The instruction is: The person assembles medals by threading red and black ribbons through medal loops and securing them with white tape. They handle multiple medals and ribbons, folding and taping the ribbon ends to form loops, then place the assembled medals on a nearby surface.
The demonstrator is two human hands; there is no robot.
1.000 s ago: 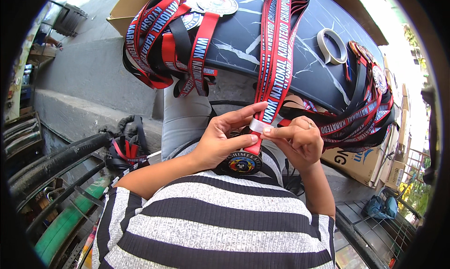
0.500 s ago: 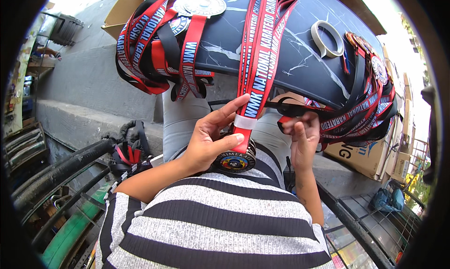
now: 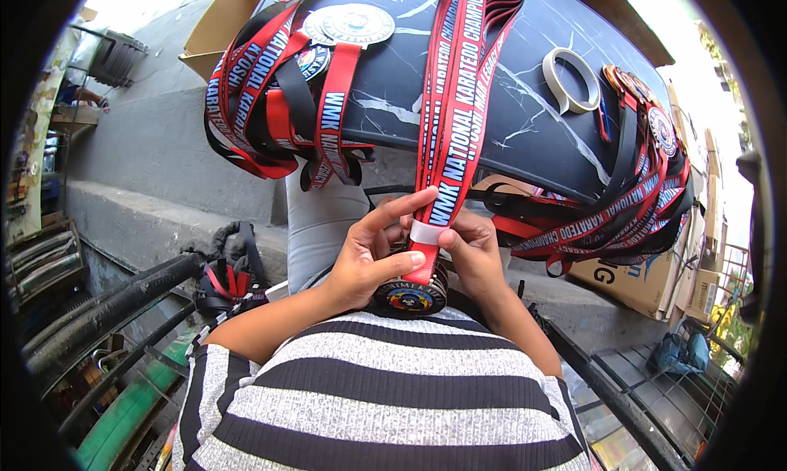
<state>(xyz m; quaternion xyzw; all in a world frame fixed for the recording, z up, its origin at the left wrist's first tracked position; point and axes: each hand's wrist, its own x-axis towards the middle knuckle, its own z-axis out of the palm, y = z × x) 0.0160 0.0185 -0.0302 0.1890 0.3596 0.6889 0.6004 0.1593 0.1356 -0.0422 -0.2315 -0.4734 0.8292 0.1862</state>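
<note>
We have left hand (image 3: 373,255) gripping red ribbon bundle (image 3: 457,122) just above stacked medals (image 3: 411,298), right hand (image 3: 474,255) closed on its white band (image 3: 425,232). We see bundle crossing worktop's (image 3: 525,135) near edge, tape roll (image 3: 557,89) toward right edge.

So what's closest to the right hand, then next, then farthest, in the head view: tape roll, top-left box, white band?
1. White band, at the right hand.
2. Tape roll, on the table's right side.
3. Cardboard box, upper left.
</note>
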